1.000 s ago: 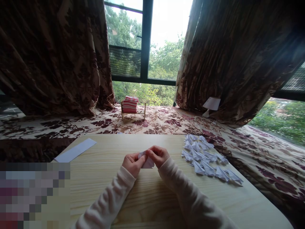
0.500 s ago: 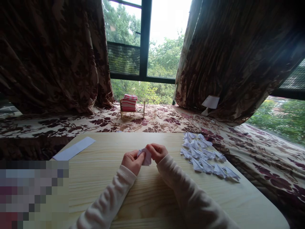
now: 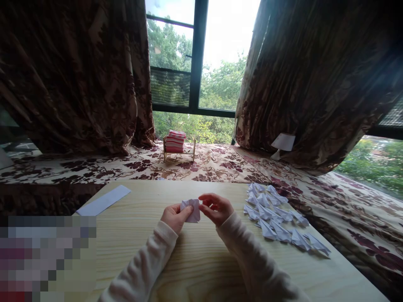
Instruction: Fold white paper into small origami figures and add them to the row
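A small folded piece of white paper (image 3: 192,213) is pinched in my left hand (image 3: 175,217), the thumb lying flat across its front. It is held above the middle of the wooden table. Beside its right edge is my right hand (image 3: 218,208), the thumb and forefinger parted and curved, with nothing visible between them. The forefinger and thumb tips are very close to the paper; whether they touch it I cannot tell. Several folded white paper pieces with pointed tips (image 3: 267,214) lie in rows on the table to the right.
A strip of white paper (image 3: 105,200) lies at the table's (image 3: 132,260) far left. Behind, on a flowered cloth (image 3: 217,161), stand a little wooden rack with striped folded cloths (image 3: 175,141) and a small white lamp (image 3: 283,142). Part of the lower left is blurred out.
My right hand has moved off the top corner of the paper, slightly to the right, and its fingers have parted. My left hand keeps hold of the paper. The view has shifted a little.
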The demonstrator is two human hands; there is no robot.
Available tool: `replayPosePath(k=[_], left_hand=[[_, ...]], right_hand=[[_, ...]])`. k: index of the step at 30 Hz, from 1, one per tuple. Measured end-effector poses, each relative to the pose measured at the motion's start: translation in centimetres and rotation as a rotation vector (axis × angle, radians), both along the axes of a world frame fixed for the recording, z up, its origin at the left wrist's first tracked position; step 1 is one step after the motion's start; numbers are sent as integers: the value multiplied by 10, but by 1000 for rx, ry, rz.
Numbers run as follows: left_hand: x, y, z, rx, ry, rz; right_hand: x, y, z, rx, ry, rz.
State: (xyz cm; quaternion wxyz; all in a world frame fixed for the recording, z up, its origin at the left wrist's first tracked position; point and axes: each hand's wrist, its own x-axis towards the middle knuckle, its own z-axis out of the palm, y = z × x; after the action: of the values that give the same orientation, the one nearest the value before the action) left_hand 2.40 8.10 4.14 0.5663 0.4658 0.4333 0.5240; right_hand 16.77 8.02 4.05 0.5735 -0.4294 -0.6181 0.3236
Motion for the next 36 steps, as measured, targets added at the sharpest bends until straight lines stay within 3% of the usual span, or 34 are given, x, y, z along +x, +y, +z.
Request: replayPosePath(k=[11, 20, 30, 36], left_hand=[[-2, 4, -4, 2, 39, -27], [-3, 4, -5, 13, 92, -11], [-3, 5, -4, -58, 61, -22], [-1, 4, -3, -148, 9, -12]], right_hand=[[-3, 0, -8, 58, -129, 12], [4, -8, 11, 270, -445, 34], [5, -11, 12, 395, -656, -8], [7, -10, 15, 497, -772, 37]])
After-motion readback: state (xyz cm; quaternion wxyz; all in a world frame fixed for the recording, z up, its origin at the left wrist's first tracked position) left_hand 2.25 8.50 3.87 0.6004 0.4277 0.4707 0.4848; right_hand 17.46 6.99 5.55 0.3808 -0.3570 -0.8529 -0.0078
